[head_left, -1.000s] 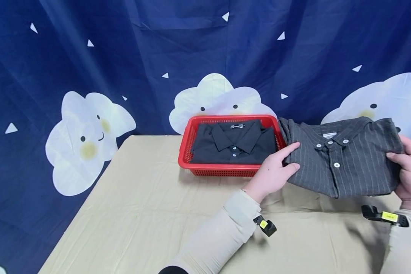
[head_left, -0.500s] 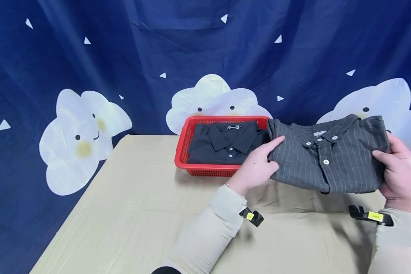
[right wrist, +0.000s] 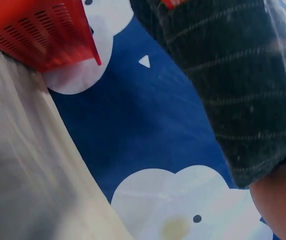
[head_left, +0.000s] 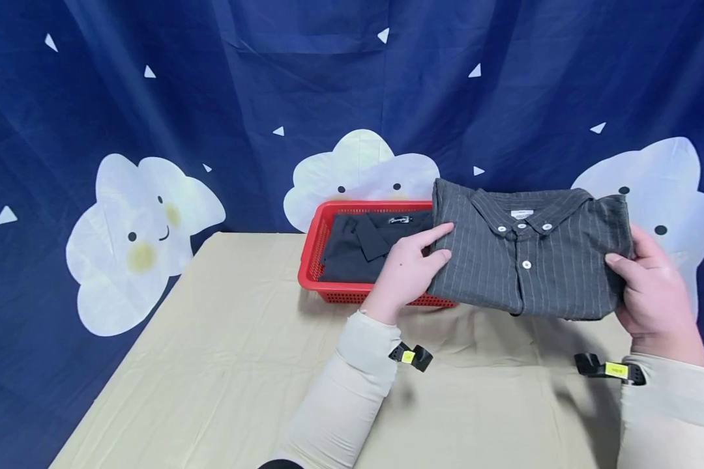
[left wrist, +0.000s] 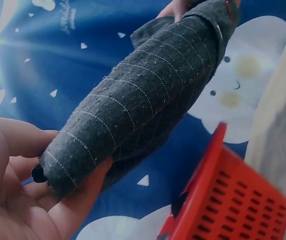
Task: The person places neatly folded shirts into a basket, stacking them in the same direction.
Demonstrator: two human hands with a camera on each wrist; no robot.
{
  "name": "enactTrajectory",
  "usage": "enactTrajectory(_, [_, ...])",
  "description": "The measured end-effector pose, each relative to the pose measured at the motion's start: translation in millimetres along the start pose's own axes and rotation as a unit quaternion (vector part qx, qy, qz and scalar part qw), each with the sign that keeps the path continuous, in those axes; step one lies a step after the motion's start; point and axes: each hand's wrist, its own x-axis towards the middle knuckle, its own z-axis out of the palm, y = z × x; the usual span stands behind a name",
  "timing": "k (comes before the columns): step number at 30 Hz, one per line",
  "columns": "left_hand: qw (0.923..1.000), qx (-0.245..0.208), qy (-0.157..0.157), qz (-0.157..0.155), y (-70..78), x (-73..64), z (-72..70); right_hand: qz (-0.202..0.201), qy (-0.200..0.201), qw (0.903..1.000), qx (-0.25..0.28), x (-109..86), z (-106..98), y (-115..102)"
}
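A folded dark grey pinstriped shirt (head_left: 569, 273) with white buttons hangs above the table, held by its two side edges. My left hand (head_left: 407, 270) pinches the left edge, with thumb and index finger on the front. At the opposite edge my right hand (head_left: 657, 293) grips the cloth, thumb in front and the other fingers behind. In the left wrist view the left hand (left wrist: 43, 185) holds the shirt's rolled end (left wrist: 118, 110). Behind the shirt's left part, a red basket (head_left: 311, 260) holds a folded black collared shirt (head_left: 346, 254), partly covered from sight.
The basket stands near the back edge of a table with a beige cloth (head_left: 223, 345). Behind hangs a dark blue curtain (head_left: 246, 78) printed with white clouds and triangles. Each wrist wears a black strap with a yellow label.
Both hands have carried the pinstriped shirt leftward and slightly up. Its left part now overlaps the basket's right side and hides part of the black shirt.
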Motion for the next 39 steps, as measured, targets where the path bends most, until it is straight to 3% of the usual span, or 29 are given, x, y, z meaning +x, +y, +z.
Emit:
enactTrajectory(10, [0.9995, -0.013, 0.028, 0.003, -1.4, -0.9, -20.6, 0.004, -0.021, 0.9998, 0.005, 2.5, 14.4, -0.9])
enactTrajectory(20, [0.9989, -0.018, 0.041, 0.013, -1.5, -5.8, -41.0, -0.009, -0.006, 0.9979, -0.064, 1.7, 35.0, 2.1])
enactTrajectory(26, [0.9983, -0.021, 0.055, 0.003, -3.9, -6.2, -50.9, -0.010, 0.000, 0.9972, -0.074, 5.3, 48.0, 5.4])
enactTrajectory(34, [0.9942, -0.026, 0.104, -0.012, -11.7, -9.3, -69.1, 0.010, -0.011, 0.9963, -0.084, 21.3, 66.6, 20.6])
enactTrajectory(39, [0.9864, -0.053, 0.155, -0.014, -19.1, -9.3, -80.1, 0.021, -0.021, 0.9959, -0.085, 32.2, 81.5, 33.7])
